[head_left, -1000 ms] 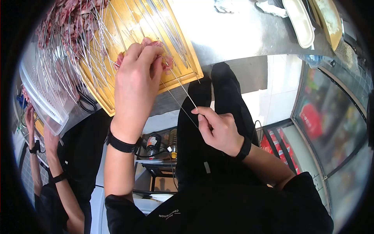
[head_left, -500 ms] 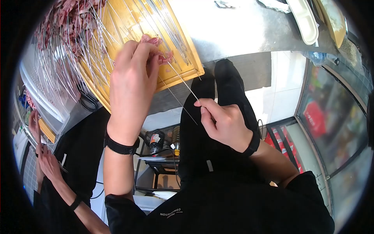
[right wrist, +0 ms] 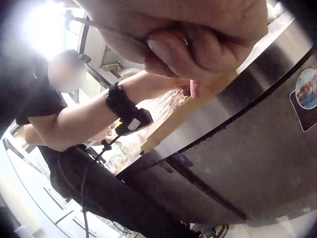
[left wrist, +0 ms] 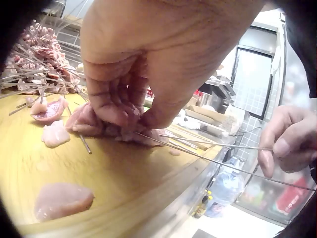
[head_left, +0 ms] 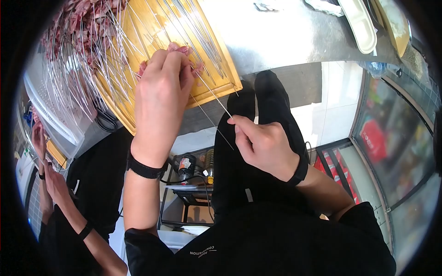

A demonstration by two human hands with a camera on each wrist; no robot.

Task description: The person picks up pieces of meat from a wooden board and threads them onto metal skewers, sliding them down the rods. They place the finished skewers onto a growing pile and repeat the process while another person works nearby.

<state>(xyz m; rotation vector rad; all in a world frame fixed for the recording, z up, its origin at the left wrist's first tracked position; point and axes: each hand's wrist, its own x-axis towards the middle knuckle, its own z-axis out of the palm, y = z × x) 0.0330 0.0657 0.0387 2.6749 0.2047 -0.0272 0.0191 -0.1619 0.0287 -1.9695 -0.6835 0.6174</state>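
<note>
In the head view, the left hand [head_left: 161, 92] pinches a piece of raw meat [head_left: 178, 48] over the near end of a wooden tray [head_left: 234, 73]. The right hand [head_left: 267, 145], to the right of the tray's edge, pinches one end of a thin metal skewer [head_left: 216, 97], which runs up to the meat at the left fingers. A second skewer [head_left: 212, 123] sticks out below it, over the tray's edge. In the left wrist view, the meat [left wrist: 84, 121] lies under the left fingertips; loose pieces [left wrist: 63, 201] rest on the board. The skewer's tip is hidden.
Skewered meat [head_left: 87, 32] is heaped at the tray's left, with skewer ends hanging over a plastic bin [head_left: 57, 131]. Bare skewers [head_left: 198, 34] lie along the tray's right side. A white container [head_left: 359, 27] stands on the metal counter [head_left: 285, 41]. Another person's arms [head_left: 64, 198] show at left.
The right hand has shifted slightly up and right with its skewer since the earliest frame. The left hand stays near the same spot on the meat. The other person's arms have moved.
</note>
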